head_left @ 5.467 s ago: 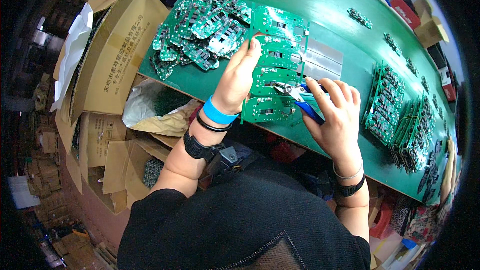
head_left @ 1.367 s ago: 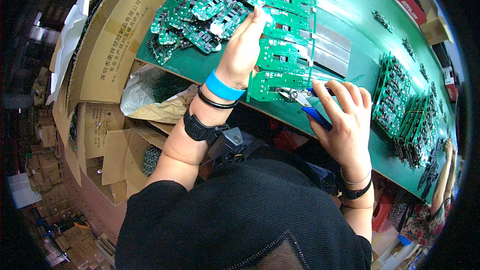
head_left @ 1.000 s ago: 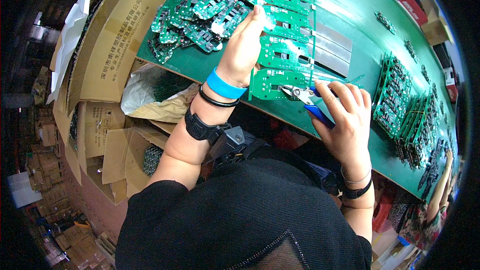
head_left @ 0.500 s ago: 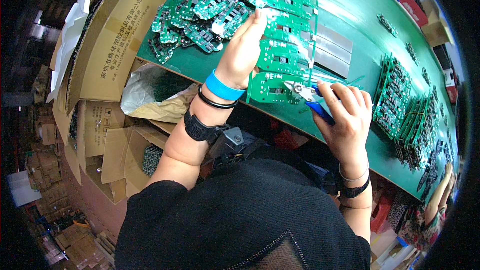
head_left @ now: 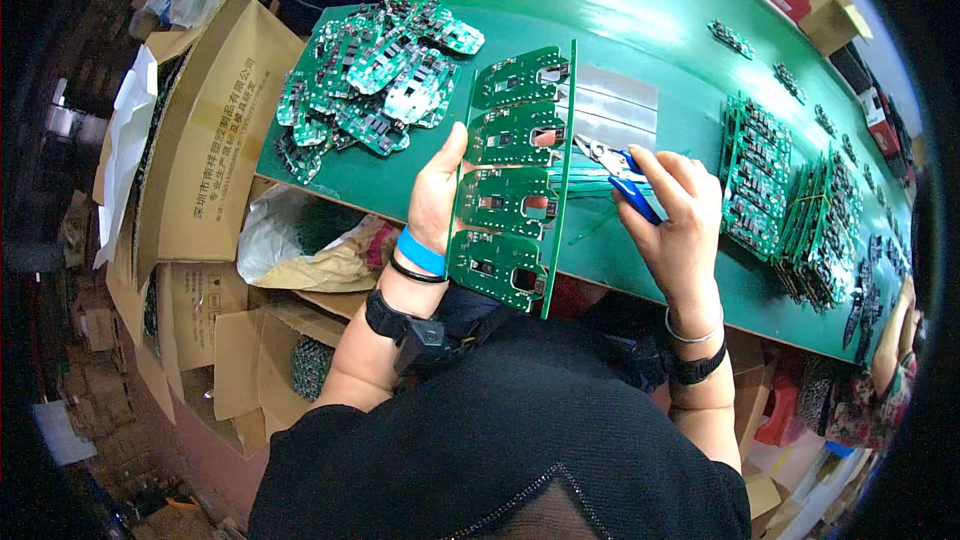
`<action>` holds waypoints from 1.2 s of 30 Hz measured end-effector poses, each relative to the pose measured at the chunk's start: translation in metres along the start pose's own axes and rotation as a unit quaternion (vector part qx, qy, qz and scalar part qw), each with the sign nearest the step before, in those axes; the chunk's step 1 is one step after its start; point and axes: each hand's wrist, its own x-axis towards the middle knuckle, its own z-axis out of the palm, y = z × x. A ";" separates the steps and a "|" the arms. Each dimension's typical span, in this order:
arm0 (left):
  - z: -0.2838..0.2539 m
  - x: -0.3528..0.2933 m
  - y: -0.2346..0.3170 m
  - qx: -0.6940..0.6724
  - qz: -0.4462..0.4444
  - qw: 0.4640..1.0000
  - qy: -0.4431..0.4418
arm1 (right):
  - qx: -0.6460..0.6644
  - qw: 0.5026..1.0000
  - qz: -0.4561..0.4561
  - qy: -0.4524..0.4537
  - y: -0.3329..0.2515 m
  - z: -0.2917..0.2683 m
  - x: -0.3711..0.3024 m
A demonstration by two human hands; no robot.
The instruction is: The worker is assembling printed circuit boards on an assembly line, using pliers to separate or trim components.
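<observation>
Leftmost, a heap of loose circuit boards (head_left: 375,75) lies on the green table (head_left: 640,10). Beside it, the left hand (head_left: 438,195) grips a lifted panel of four joined boards (head_left: 515,180) by its edge. Right hand (head_left: 680,215) is closed around blue-handled cutters (head_left: 618,168), tips at the panel's rail. Depaneling seems underway; the next cut calls for seating the blades on a joining tab.
</observation>
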 end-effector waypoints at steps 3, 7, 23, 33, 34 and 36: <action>-0.004 0.002 -0.003 -0.061 -0.007 0.998 -0.028 | -0.030 1.000 -0.002 -0.005 0.001 0.004 -0.002; 0.004 0.003 -0.002 -0.109 -0.008 0.994 -0.009 | -0.045 0.999 -0.006 -0.006 -0.002 -0.001 -0.004; 0.009 0.010 -0.006 -0.027 -0.120 0.992 -0.024 | 0.118 0.989 0.013 -0.087 -0.002 -0.019 -0.013; 0.034 0.010 0.047 0.286 0.017 0.958 0.028 | 0.165 0.981 0.001 -0.100 0.005 -0.021 0.040; 0.048 0.014 0.066 0.363 0.050 0.931 -0.011 | 0.153 0.980 0.009 -0.127 0.009 -0.020 0.043; 0.084 0.031 0.087 0.581 0.171 0.796 0.001 | 0.146 0.972 0.005 -0.185 0.009 -0.014 0.047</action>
